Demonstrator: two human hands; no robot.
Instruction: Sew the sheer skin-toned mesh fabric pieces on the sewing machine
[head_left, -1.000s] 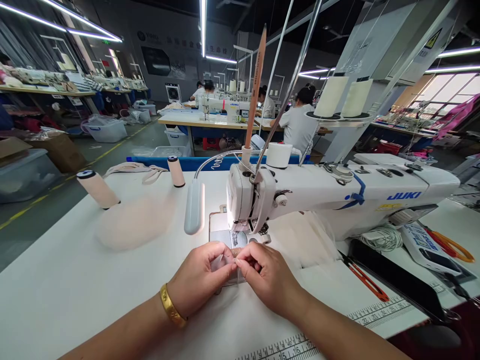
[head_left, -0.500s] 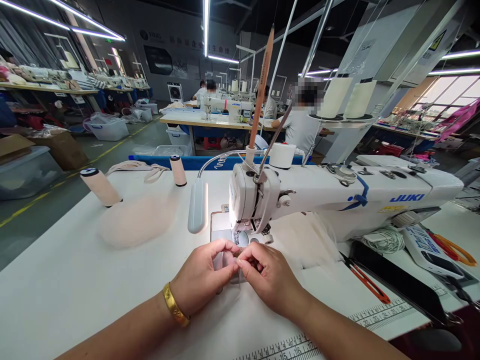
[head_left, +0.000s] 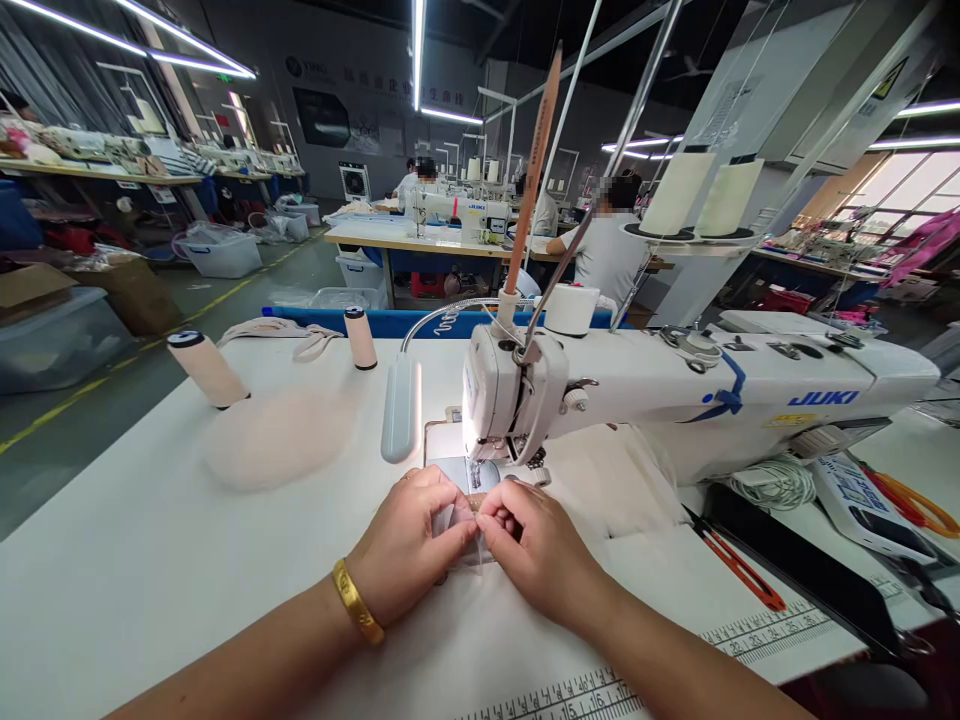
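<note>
My left hand (head_left: 412, 535) and my right hand (head_left: 538, 545) meet just in front of the needle area of a white sewing machine (head_left: 517, 400). Both are closed, thumbs and fingertips pinching a thin, sheer pale fabric (head_left: 471, 553) between them. Much of that fabric is hidden behind the fingers. Beyond the fingertips lies the machine's metal plate (head_left: 444, 470). A gold bangle circles my left wrist. Sheer beige fabric pieces (head_left: 611, 480) lie under the machine arm, and a beige oval piece (head_left: 277, 440) rests on the table at left.
Two thread cones (head_left: 206, 370) (head_left: 361, 340) stand at the back left near a grey lamp (head_left: 401, 410). At right lie an orange-handled tool (head_left: 742, 570), a black flat case (head_left: 802, 565), a white device (head_left: 862, 505) and a coiled cable (head_left: 772, 483). A printed ruler (head_left: 585, 695) runs along the front edge. Co-workers sit beyond.
The whole view has shifted slightly. Both hands stay together at the same spot, still pinching the sheer fabric, with only small finger movement.
</note>
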